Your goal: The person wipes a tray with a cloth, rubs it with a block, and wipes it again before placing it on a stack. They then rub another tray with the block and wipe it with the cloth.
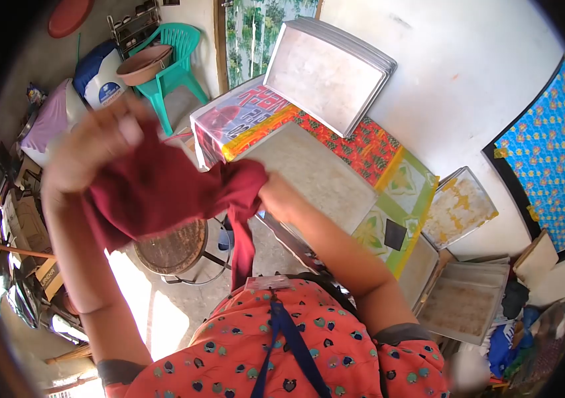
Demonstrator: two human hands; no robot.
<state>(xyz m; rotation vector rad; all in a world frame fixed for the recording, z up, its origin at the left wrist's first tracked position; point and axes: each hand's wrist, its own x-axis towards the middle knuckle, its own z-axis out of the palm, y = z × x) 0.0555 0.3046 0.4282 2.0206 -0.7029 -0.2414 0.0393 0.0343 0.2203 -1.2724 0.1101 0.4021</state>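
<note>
A dark red cloth (163, 189) is stretched between my hands in front of my chest, and a narrow strip of it hangs down between my arms. My left hand (93, 149), raised higher and blurred by motion, has its fingers closed around the cloth's upper left part. At the cloth's right end is my right hand (279, 198), closed on a bunched section, its fingers mostly hidden behind the folds. Below the cloth, partly covered by it, stands a round wooden-topped stool (173, 249).
A table with a patterned cover (388, 149) holds a flat metal tray (309, 166) and a leaning stack of trays (329, 76). More trays (465, 298) lean at the right. A green plastic chair (180, 43) carries a brown basin (144, 65). Cardboard boxes (30, 225) line the left.
</note>
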